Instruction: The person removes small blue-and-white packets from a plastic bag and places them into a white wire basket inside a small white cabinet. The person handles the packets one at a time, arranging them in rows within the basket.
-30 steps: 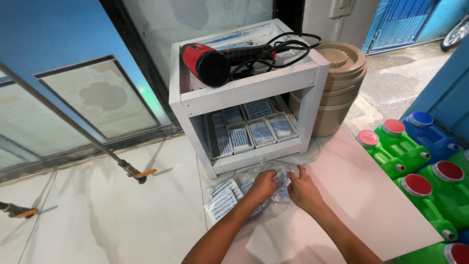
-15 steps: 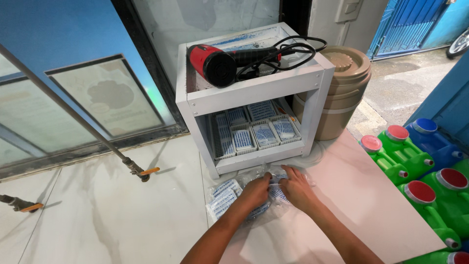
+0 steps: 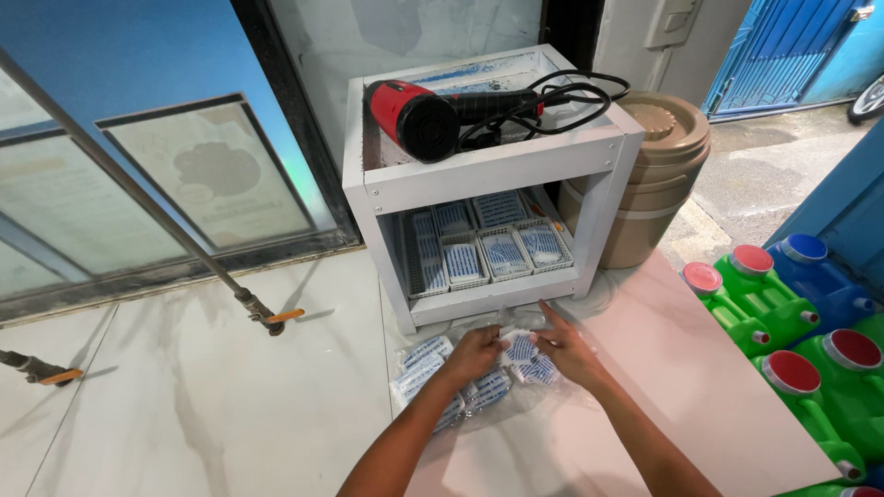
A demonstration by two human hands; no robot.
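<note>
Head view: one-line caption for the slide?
Left hand and right hand handle clear-wrapped blue-and-white packets on a tiled floor before a white shelf unit topped by a red heat gun.

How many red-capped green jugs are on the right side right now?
3 in view: one green jug nearest the table edge, one below it, one at the right edge. More may be cut off by the frame.

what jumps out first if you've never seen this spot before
The red and black heat gun lying on top of the white shelf unit with its black cord coiled beside it draws the eye first. Below, on the floor in front of the shelf, the left hand and right hand rest on a pile of clear plastic packets. At the right edge stand green jugs with red caps.
</note>
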